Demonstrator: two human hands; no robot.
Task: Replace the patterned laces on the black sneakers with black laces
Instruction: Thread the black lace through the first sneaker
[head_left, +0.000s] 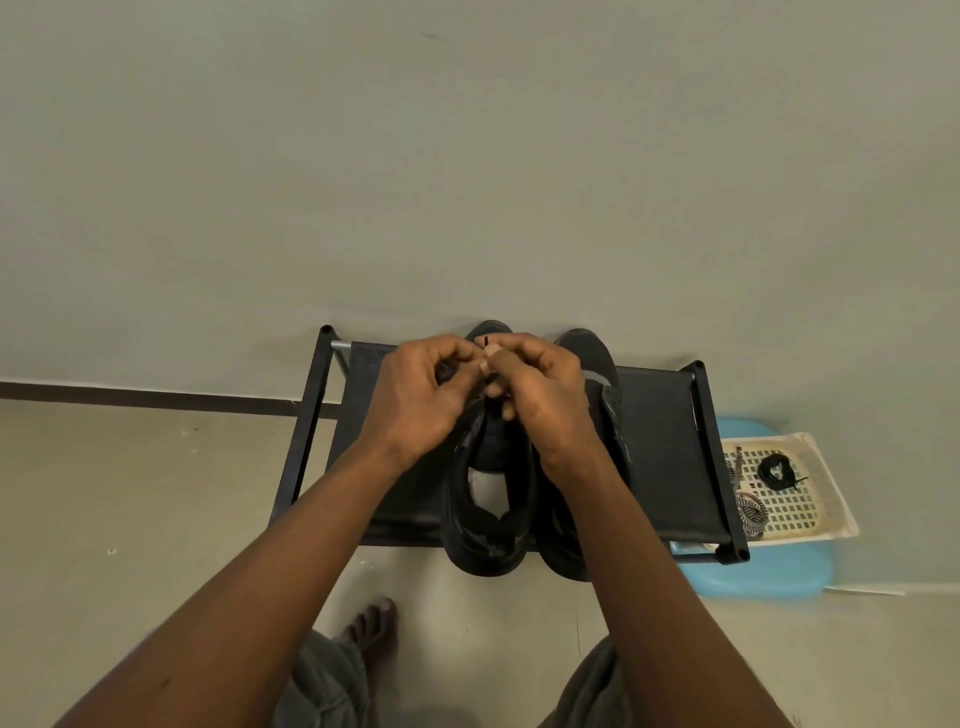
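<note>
Two black sneakers stand side by side on a low black rack (660, 447), toes to the wall. Over the left sneaker (491, 519) both my hands work at its upper eyelets. My right hand (540, 395) pinches a black lace (486, 342), whose tip pokes up above my thumb. My left hand (423, 389) has its fingers curled at the same lace; its grip is partly hidden. The right sneaker (597, 364) is mostly behind my right wrist. A coiled black lace (776, 472) and a patterned black-and-white lace (750, 512) lie in a cream basket (826, 499).
The basket rests on a light blue stool (753, 577) right of the rack. The rack stands against a pale wall on a beige floor. My bare foot (371, 626) and grey trouser legs are at the bottom of the view.
</note>
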